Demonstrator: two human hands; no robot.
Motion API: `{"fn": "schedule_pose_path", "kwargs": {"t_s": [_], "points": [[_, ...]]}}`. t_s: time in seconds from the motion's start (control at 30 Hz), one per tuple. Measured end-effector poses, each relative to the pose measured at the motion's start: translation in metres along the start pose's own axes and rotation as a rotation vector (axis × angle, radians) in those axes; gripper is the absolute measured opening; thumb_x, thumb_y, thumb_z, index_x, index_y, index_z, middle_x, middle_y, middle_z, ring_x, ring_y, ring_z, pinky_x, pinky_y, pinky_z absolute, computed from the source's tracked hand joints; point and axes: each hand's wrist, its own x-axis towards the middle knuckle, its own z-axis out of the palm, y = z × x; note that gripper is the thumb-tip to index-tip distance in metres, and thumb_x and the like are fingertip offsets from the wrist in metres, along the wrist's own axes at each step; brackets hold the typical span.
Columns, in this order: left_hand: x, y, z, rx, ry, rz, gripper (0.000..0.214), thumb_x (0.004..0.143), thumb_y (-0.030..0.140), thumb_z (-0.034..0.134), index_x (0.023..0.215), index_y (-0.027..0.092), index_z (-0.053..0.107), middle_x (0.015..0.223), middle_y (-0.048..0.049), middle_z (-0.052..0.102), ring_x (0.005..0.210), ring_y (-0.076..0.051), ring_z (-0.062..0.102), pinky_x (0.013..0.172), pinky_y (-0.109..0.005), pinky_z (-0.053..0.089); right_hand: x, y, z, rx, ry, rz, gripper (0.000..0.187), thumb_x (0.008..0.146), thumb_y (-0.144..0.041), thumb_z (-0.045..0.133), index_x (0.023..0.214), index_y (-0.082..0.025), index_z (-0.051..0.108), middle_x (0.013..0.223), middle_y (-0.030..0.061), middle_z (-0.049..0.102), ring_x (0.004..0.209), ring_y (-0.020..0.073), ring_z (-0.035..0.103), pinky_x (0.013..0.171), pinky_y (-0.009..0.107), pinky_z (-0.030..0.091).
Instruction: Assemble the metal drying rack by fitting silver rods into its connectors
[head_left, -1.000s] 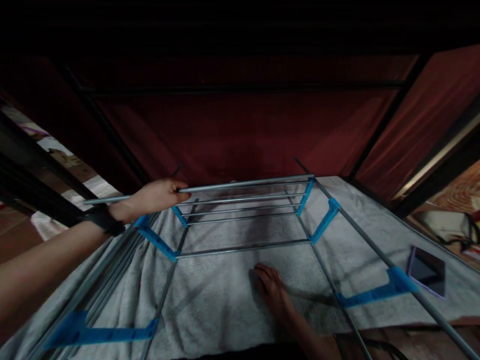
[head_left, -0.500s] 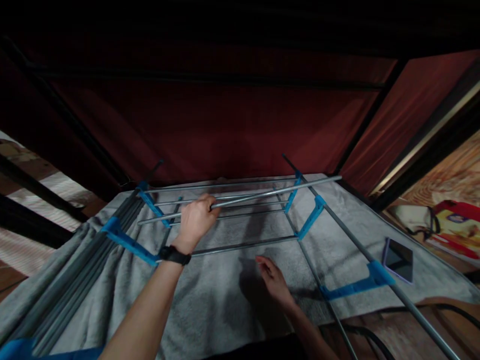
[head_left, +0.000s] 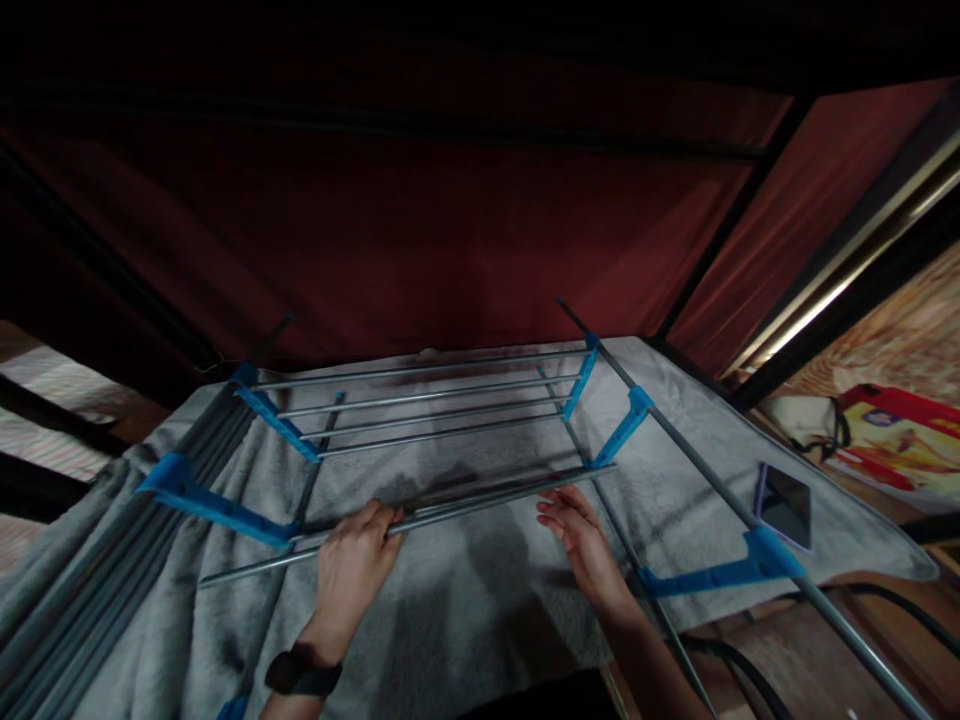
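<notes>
Your left hand (head_left: 352,570) grips the loose metal rod (head_left: 409,520), which lies across the near end of the drying rack (head_left: 450,410). Your right hand (head_left: 585,540) is open beside it. The rod could slip off the blue bracket (head_left: 217,505) and roll away.

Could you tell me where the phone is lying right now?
In the head view, the phone lies far right on the grey towel, just beyond the rack's nearest right blue bracket, away from both hands.
</notes>
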Motion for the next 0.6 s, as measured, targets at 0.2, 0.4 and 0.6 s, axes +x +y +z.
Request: {"fn": "schedule_pose_path", "kwargs": {"t_s": [0.2,0.4,0.6], "points": [[-0.015,-0.01,0.027,-0.039,-0.081,0.011,0.024,0.091,0.025,0.047,0.096,0.023,0.071,0.099,-0.0067,0.073,0.088,-0.026,0.069,0.076,-0.034,0.049,0.009,0.002,-0.003,0.084,0.056,0.034,0.035,0.072,-0.038,0.078,0.103,-0.022,0.07,0.095,0.0039,0.073,0.087,0.0214,0.069,0.084,0.038,0.056],[-0.023,-0.009,0.06,-0.14,-0.121,0.083,0.027,0.094,0.031,0.045,0.102,0.024,0.07,0.107,-0.0076,0.074,0.093,-0.027,0.071,0.084,-0.038,0.054,0.024,0.021,-0.026,-0.006,0.152,0.08,0.033,0.071,-0.047,0.079,0.091,-0.023,0.069,0.077,0.0008,0.067,0.079,0.0218,0.068,0.08,0.039,0.057],[-0.031,-0.01,0.077,-0.265,-0.162,0.166,0.036,0.099,0.039,0.043,0.119,0.026,0.068,0.12,-0.006,0.072,0.106,-0.023,0.069,0.095,-0.038,0.054,0.033,0.038,-0.047,-0.037,0.182,0.172,0.049,0.061,-0.053,0.084,0.093,-0.019,0.067,0.074,0.0028,0.067,0.085,0.027,0.069,0.087,0.043,0.057]]}}
